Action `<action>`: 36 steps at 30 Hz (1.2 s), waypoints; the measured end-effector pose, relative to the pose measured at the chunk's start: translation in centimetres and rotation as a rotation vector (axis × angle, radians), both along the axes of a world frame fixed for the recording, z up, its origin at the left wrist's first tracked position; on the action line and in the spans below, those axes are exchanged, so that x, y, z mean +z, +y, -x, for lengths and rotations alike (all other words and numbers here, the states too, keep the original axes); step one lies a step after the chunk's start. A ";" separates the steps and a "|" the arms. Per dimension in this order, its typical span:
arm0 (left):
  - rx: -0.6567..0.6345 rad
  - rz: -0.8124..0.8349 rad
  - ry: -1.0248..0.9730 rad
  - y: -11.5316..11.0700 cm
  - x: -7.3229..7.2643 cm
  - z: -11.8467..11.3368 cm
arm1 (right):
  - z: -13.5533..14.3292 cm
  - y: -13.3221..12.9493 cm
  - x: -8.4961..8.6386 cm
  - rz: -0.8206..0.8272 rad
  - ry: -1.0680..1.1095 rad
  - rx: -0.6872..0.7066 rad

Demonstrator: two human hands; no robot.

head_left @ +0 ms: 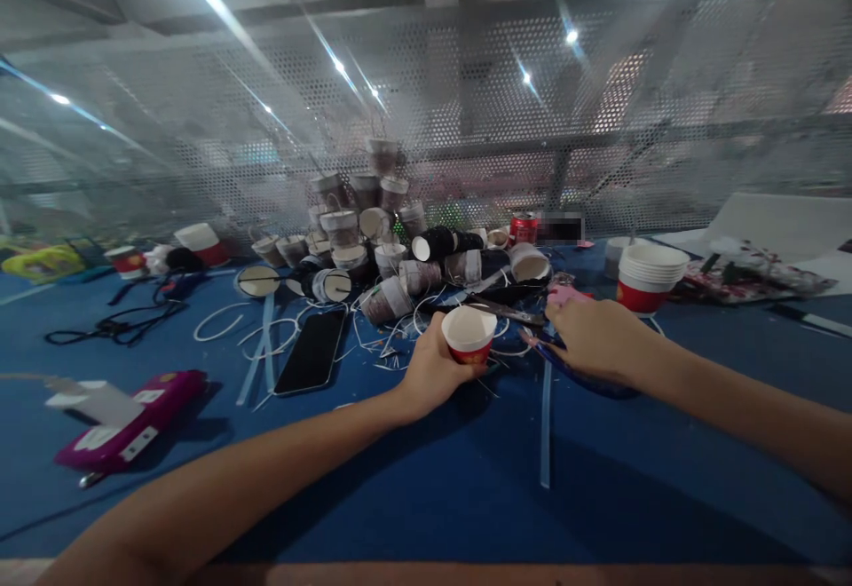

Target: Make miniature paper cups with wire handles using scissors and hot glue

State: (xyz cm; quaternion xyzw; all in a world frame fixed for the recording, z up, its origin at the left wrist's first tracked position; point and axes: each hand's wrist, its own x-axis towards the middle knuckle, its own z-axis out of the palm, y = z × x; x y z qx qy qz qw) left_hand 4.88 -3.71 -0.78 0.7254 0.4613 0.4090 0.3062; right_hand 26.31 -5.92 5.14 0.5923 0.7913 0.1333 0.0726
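My left hand [429, 368] is wrapped round a red and white paper cup [471, 337], its white mouth tilted up toward me. To the right of the cup, my right hand [589, 337] grips scissors [509, 312] with dark blades and a blue handle. The blades point left, over the far side of the cup's rim; whether they touch it I cannot tell. Beneath the scissors a clear strip [546, 422] lies on the blue table [466, 497]. White cord pieces and scraps lie behind the cup.
Wrapped cups [341, 229] are piled at the back centre. A black phone [311, 352] and a purple power strip [133, 422] lie left. Stacked paper cups [649, 277] stand right, beside a plastic bag [752, 275]. A red can [524, 229] is at the back.
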 end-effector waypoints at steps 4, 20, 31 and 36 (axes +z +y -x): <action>-0.019 0.030 0.006 0.1 0.3 0.2 | 0.0 0.0 0.0 0.046 0.010 0.012; -0.317 -0.015 0.023 2.6 0.5 1.5 | -1.7 0.4 0.4 0.024 -0.010 0.036; -0.366 -0.016 0.022 3.0 0.2 1.7 | -0.6 -0.7 0.4 0.065 0.024 -0.021; -0.421 -0.045 0.019 3.0 0.3 1.9 | -1.4 -0.6 0.2 0.018 0.003 -0.031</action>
